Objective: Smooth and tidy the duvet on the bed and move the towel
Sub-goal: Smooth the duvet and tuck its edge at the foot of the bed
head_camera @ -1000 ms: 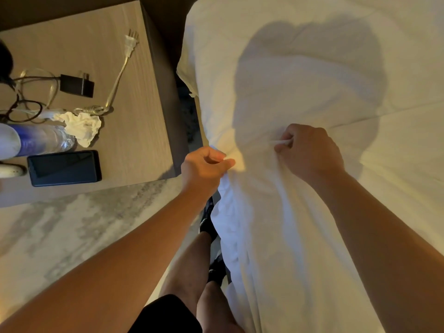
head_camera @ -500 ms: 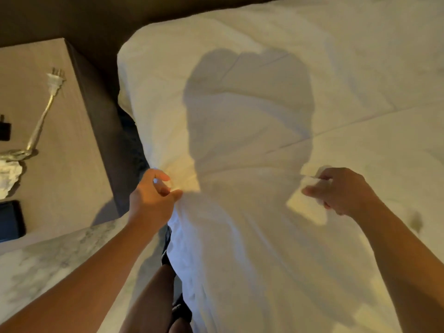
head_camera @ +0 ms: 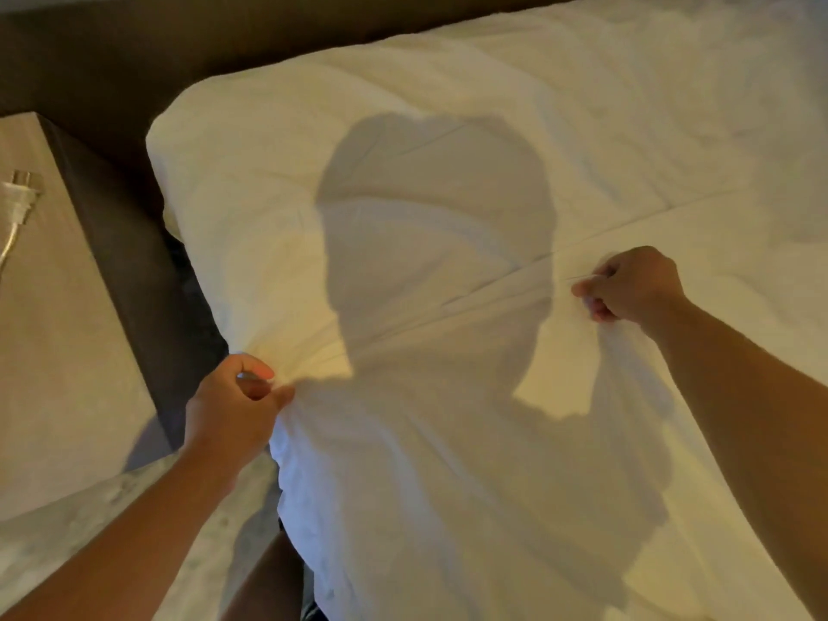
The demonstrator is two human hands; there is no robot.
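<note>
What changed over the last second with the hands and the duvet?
The right hand moved right along the duvet edge, away from the left hand, pulling the fabric taut between them. The view swung right, so most of the nightstand left the frame. Both hands kept pinching the duvet.

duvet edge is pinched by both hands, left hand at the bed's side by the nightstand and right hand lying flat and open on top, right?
Not quite. The head view shows the right hand is not flat and open: its fingers are curled, pinching the duvet edge. The rest holds: the left hand pinches the duvet at the bed's side by the nightstand.
</note>
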